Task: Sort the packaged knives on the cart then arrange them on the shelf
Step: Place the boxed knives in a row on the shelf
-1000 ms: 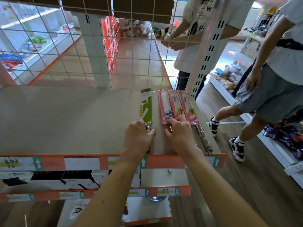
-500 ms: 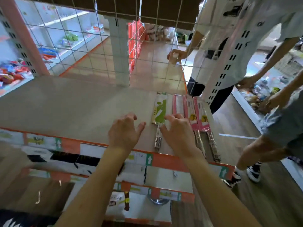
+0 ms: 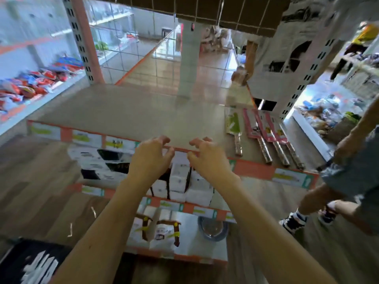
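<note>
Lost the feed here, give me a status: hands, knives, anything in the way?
Left hand and right hand empty, fingers curled, at shelf front edge. Four packaged knives lying side by side at shelf's right end. Bystander's leg close by on the right.

We see a shelf [image 3: 133, 117] with a smooth, matt grey board and glossy paper labels [image 3: 121, 143] along its orange edge. The knives [image 3: 264, 136] lie in glossy printed card packs, their handles [image 3: 266, 150] shiny ribbed metal. Behind stands a thin metal wire grid [image 3: 127, 48]. The floor [image 3: 37, 169] looks like matt wood planks. Boxes [image 3: 180, 181] below look like white card.
</note>
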A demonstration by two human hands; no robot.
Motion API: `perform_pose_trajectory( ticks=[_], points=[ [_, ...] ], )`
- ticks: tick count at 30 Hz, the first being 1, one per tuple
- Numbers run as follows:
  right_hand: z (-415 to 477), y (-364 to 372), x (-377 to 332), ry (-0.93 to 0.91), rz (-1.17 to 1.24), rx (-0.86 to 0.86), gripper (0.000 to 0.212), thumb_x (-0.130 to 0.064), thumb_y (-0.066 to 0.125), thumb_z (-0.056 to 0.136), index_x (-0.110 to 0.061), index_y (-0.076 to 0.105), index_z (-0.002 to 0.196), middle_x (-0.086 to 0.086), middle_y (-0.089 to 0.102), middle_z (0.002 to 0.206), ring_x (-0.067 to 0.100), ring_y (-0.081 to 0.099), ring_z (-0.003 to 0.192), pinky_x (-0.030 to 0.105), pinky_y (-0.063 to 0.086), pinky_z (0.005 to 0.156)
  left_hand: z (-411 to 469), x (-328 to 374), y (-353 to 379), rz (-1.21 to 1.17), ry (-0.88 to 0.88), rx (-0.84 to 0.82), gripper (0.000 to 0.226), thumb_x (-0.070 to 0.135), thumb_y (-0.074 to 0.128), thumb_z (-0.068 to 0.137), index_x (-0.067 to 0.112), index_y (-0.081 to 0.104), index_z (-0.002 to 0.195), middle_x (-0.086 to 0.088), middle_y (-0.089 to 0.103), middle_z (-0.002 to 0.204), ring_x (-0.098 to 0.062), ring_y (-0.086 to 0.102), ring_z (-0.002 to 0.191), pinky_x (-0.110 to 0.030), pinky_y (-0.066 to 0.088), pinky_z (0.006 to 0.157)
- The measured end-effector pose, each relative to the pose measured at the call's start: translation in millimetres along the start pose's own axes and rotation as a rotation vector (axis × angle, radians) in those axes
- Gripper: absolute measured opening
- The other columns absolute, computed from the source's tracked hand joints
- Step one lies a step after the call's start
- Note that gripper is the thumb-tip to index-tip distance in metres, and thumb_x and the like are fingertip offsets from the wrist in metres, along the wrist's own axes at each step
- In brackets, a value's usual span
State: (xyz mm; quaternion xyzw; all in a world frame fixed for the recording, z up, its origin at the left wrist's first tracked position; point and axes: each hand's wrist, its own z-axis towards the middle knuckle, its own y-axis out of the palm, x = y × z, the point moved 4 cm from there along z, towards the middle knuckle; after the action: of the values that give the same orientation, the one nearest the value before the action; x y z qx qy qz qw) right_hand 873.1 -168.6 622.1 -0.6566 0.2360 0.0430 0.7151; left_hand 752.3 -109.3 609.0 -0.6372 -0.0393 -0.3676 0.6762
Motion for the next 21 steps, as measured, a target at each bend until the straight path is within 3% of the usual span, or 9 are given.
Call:
perform_pose_trajectory(
  ticks=[5, 9, 13, 21],
  points=[
    [-44.1, 66.7, -71.0, 0.117, 0.051, 0.062, 0.037, -0.021, 0.050, 0.092, -0.012, 0.053, 0.128, 0.012, 0.054, 0.122, 0.028, 0.053, 0.110, 0.033, 0.045, 0.089, -47.6, -82.1, -40.0, 0.018, 0.091, 0.020, 0.035, 0.030, 0.051, 0.092, 0.010, 0.057, 0.121, -0.012, 0.063, 0.118, -0.029, 0.058, 0.108, -0.035, 0.044, 0.088],
    [-91.0, 124.1, -126.5, 0.241, 0.126, 0.027, 0.039, -0.025, 0.046, 0.095, -0.018, 0.047, 0.133, 0.009, 0.046, 0.131, 0.030, 0.056, 0.106, 0.032, 0.046, 0.081, -95.1, -151.6, -69.0, 0.031, 0.115, -0.095, 0.037, 0.031, 0.051, 0.092, 0.011, 0.056, 0.123, -0.013, 0.061, 0.121, -0.030, 0.056, 0.108, -0.035, 0.043, 0.088],
    [-135.4, 169.0, -167.8, 0.312, 0.213, -0.045, 0.040, -0.022, 0.049, 0.093, -0.017, 0.049, 0.133, 0.007, 0.047, 0.137, 0.027, 0.051, 0.117, 0.033, 0.045, 0.089, -139.8, -207.9, -95.5, 0.044, 0.031, -0.179, 0.035, 0.036, 0.050, 0.091, 0.016, 0.058, 0.119, -0.009, 0.063, 0.119, -0.029, 0.057, 0.110, -0.036, 0.044, 0.090],
    [-176.6, 231.9, -191.4, 0.389, 0.209, -0.150, 0.038, -0.024, 0.049, 0.092, -0.017, 0.052, 0.130, 0.007, 0.053, 0.131, 0.025, 0.054, 0.114, 0.028, 0.043, 0.084, -198.7, -275.2, -87.8, 0.043, -0.094, -0.306, 0.036, 0.033, 0.049, 0.093, 0.010, 0.057, 0.119, -0.015, 0.060, 0.120, -0.032, 0.056, 0.110, -0.038, 0.045, 0.087]
  ],
)
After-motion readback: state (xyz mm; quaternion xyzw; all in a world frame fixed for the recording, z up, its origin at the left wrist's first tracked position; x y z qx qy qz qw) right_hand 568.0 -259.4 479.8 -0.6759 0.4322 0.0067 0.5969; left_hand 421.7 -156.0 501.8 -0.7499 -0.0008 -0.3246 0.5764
